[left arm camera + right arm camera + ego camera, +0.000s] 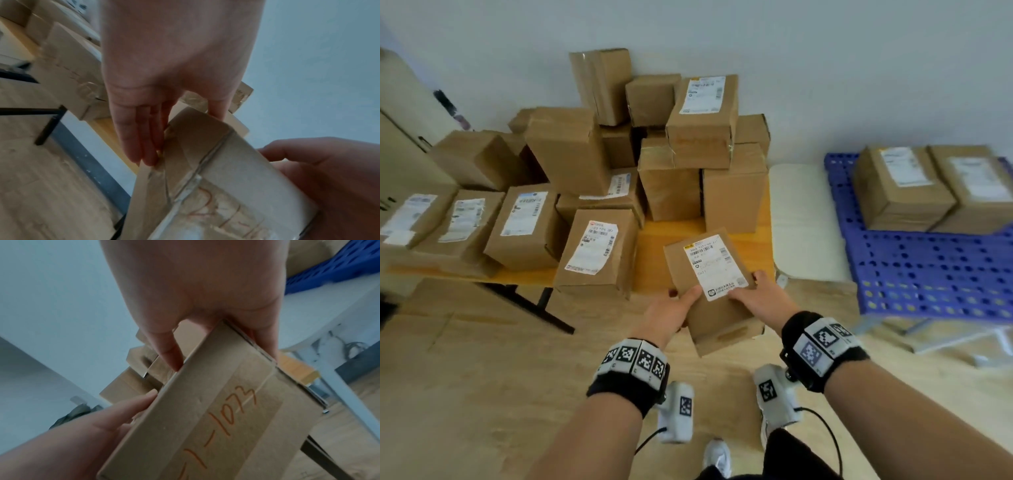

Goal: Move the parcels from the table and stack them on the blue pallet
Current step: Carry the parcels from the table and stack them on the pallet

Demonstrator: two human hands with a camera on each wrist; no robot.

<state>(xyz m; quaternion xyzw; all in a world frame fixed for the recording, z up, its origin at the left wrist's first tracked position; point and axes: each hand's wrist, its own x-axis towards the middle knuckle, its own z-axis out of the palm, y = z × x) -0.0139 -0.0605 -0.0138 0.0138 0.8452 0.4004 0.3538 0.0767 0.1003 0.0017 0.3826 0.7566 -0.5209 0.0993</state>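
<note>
Now both hands hold one small brown parcel [709,284] in the air, just past the table [671,240] edge. The left hand [671,310] and right hand [760,298] grip its sides. The blue pallet [928,270], right of the table, has two boxes [935,188].

I see the wooden table [736,240] at centre left, heaped with stacked brown parcels [592,178]; at right, the blue pallet [928,270] carries two parcels [935,188].
</note>
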